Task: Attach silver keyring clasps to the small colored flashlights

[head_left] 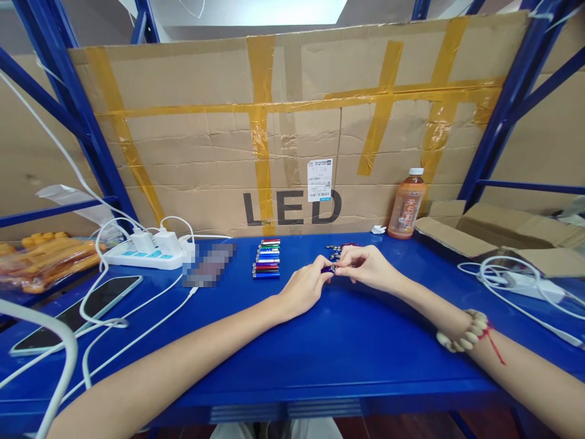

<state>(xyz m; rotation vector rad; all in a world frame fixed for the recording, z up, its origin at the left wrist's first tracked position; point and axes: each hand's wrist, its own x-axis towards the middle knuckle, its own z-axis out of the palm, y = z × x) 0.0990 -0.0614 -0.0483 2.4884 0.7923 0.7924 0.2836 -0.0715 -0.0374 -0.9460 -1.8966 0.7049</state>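
Note:
My left hand (302, 291) pinches a small, dark purple-blue metallic tube (326, 269). At the tube's silver end, my right hand (371, 268) has its thumb and fingers closed; the detail between the fingertips is too small to make out. Left of my hands lies a neat column of slim metallic tubes (266, 261) in red, green, blue and silver, each with a silvery end. Just behind my right fingers is a small group of similar metal-ended pieces (335, 249), partly hidden by that hand.
A drink bottle (406, 204) stands at the back right beside an open cardboard box (503, 228). White cables and an adapter (534, 288) lie at right. At left are a power strip (146, 256), a phone (77, 314) and loose cables. A taped cardboard sheet (205, 164) walls the back.

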